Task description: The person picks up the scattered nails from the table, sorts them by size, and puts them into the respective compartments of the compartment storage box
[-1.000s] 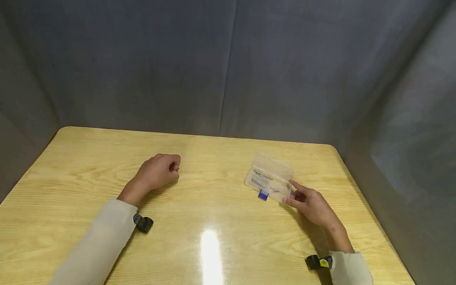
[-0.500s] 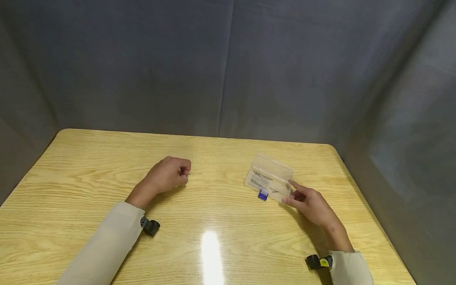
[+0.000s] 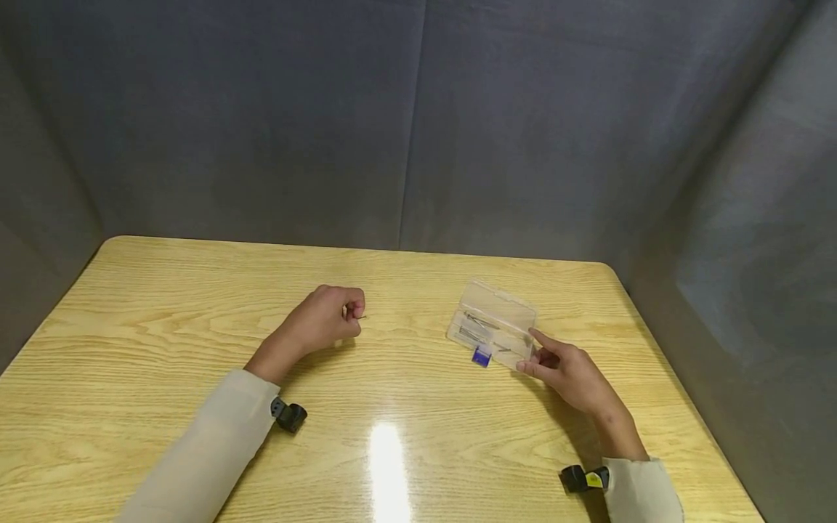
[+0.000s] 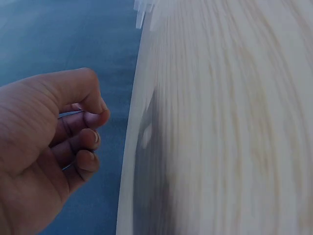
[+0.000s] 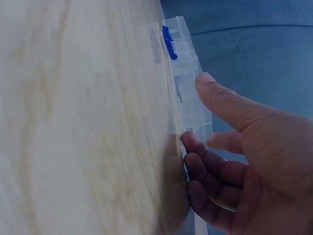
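A clear plastic compartment box [image 3: 516,357] lies on the table with its clear lid [image 3: 500,301] swung back. Several thin metal nail-like pieces [image 3: 480,320] sit in its compartments, and a blue latch [image 3: 482,356] hangs at the front. My right hand [image 3: 575,378] holds the right end of this box between thumb and fingers; the right wrist view shows the thumb [image 5: 220,98] on its edge. Left of the box, above the table, my left hand [image 3: 320,319] pinches a small thin nail-like piece [image 3: 364,317] between thumb and forefinger. Only its tip shows.
The wooden table [image 3: 418,392] carries a bright light reflection near its front. Grey curtain [image 3: 261,131] hangs behind the far edge and down both sides. A black wrist camera [image 3: 290,416] is strapped at the left sleeve, another camera [image 3: 575,479] at the right.
My left hand has moved to the right across the table, nearer to the box, with the small piece in its pinch. The right hand and the box have stayed in place.
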### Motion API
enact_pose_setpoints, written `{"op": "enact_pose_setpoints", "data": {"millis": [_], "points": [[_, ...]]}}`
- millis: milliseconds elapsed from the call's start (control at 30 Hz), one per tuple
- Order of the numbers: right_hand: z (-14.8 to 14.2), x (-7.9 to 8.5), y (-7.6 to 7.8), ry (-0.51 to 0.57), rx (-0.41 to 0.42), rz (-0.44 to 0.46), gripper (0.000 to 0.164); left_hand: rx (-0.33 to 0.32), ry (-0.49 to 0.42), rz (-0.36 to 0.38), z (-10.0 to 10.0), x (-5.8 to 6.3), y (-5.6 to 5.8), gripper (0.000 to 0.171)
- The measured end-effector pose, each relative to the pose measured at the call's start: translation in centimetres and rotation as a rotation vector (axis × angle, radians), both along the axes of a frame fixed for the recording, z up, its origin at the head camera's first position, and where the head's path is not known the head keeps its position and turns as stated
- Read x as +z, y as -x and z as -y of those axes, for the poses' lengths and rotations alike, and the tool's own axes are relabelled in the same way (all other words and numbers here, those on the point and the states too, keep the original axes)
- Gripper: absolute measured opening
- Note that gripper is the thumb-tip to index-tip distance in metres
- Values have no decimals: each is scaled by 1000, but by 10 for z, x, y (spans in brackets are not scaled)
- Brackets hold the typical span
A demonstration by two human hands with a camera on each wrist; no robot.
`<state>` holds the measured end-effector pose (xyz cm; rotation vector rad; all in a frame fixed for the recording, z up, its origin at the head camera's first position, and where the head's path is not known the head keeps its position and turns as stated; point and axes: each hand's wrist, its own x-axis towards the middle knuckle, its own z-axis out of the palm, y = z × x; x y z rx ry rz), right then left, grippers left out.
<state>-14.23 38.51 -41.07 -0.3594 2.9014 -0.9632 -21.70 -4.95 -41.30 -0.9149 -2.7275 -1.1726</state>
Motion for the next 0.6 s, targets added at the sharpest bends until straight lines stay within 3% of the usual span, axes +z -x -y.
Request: {"op": "enact_pose_setpoints", "data": {"millis": [200,600], "points": [[0,1,0,7,5,4,71,3,-15,49,-11,2,-2,18],[3,4,-1,-10,-6,3,70,-32,3,43,-27,2,-4,14]]}}
